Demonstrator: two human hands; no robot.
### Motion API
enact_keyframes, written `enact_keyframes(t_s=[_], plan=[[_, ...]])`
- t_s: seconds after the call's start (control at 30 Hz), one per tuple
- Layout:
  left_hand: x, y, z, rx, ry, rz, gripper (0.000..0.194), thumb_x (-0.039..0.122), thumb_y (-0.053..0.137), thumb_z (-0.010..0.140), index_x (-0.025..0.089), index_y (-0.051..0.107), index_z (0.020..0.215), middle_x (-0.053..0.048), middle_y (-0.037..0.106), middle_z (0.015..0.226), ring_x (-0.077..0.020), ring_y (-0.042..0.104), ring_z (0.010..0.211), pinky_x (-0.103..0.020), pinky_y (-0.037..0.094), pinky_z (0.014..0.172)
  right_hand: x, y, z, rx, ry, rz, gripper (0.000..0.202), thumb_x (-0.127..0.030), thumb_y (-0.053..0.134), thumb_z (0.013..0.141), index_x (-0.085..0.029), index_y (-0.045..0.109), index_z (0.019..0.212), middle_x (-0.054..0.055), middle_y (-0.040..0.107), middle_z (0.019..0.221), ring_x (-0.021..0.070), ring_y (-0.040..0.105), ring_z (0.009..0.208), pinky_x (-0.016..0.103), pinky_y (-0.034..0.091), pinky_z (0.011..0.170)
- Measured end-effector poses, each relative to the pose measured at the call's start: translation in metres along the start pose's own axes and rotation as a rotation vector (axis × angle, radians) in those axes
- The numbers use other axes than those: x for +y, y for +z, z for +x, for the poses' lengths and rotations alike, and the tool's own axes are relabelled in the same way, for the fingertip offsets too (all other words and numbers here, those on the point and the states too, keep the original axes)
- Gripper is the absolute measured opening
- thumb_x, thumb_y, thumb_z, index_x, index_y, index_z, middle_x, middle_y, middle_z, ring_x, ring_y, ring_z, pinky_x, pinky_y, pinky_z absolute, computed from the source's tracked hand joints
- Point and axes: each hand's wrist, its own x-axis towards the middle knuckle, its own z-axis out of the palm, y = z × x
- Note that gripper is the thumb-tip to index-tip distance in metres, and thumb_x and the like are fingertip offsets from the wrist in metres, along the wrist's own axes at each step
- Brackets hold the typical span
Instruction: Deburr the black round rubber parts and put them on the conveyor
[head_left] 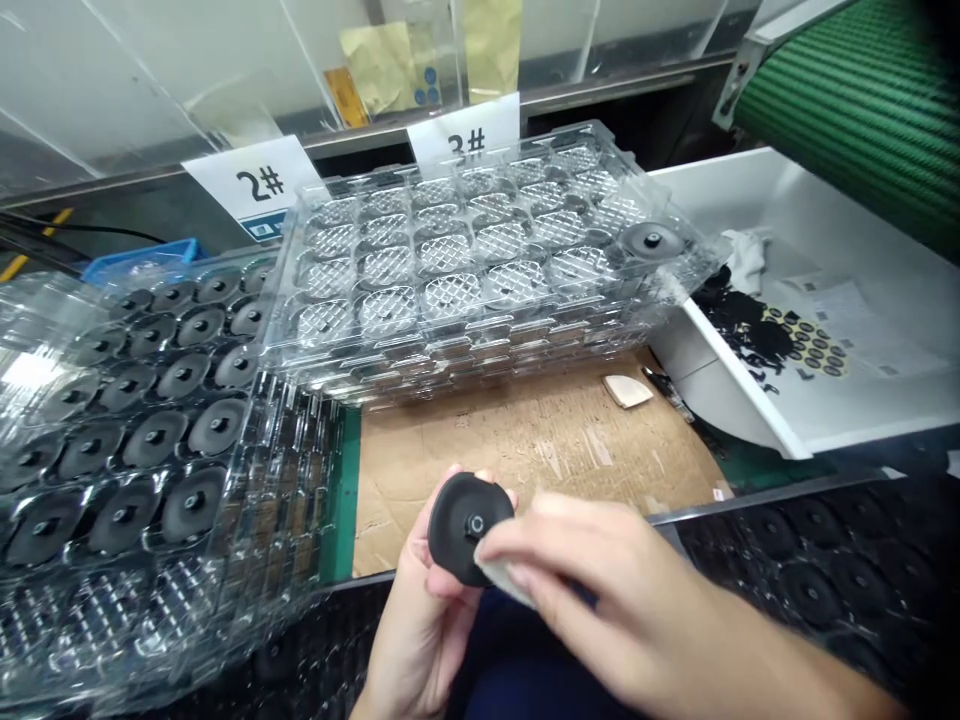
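My left hand [431, 610] is closed round a black round disc [454, 515] with a small raised stud at its centre. The disc's face is tilted up toward me. Over its right edge, my right hand [600, 570] pinches a pale, thin pad [504, 578], partly hidden by the fingers. That pad is against or very near the disc's face; I cannot tell whether it touches. Beyond both hands, brown cardboard [480, 440] covers the bench, with another pale wedge-shaped pad [628, 391] on it.
Stacked clear plastic trays [450, 340] stand ahead, with one black disc [652, 240] in the top right pocket. Trays full of black discs [154, 437] are at left. On the right are a white bin [885, 420] with black scraps and a green conveyor belt [862, 100].
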Motion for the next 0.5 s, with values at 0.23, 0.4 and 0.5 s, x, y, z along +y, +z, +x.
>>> enact_keyframes(t_s=[0.23,0.4,0.5], plan=[[-0.0025,-0.0079,-0.0010,0.021,0.007,0.002,0.051,0.027,0.071,0.069,0.032,0.057,0.118,-0.004,0.065,0.113,-0.0213,0.059,0.105,-0.029,0.046,0.092,0.0037,0.0061,0.0058,-0.028,-0.006,-0.004,0.024,-0.013,0.043,0.087,-0.019,0.060,0.103,0.002,0.063,0.087,0.0126,0.058,0.077,0.022,0.046,0.072],[-0.0056,-0.0064,0.0037,0.051,0.089,0.003,0.059,0.031,0.073,0.064,0.030,0.055,0.120,-0.005,0.063,0.116,-0.0197,0.059,0.105,-0.024,0.048,0.088,0.0048,0.0043,0.0081,0.025,0.093,-0.005,0.021,-0.015,0.046,0.088,-0.020,0.060,0.102,0.002,0.063,0.089,0.0118,0.057,0.081,0.022,0.044,0.075],[-0.0065,-0.0072,0.0074,0.015,0.055,-0.017,0.058,0.032,0.069,0.069,0.030,0.051,0.124,-0.007,0.062,0.119,-0.0212,0.058,0.106,-0.029,0.046,0.092,0.0078,0.0056,0.0111,-0.037,0.039,0.057,0.024,-0.014,0.044,0.088,-0.020,0.060,0.104,0.002,0.062,0.089,0.0113,0.057,0.081,0.021,0.044,0.074]])
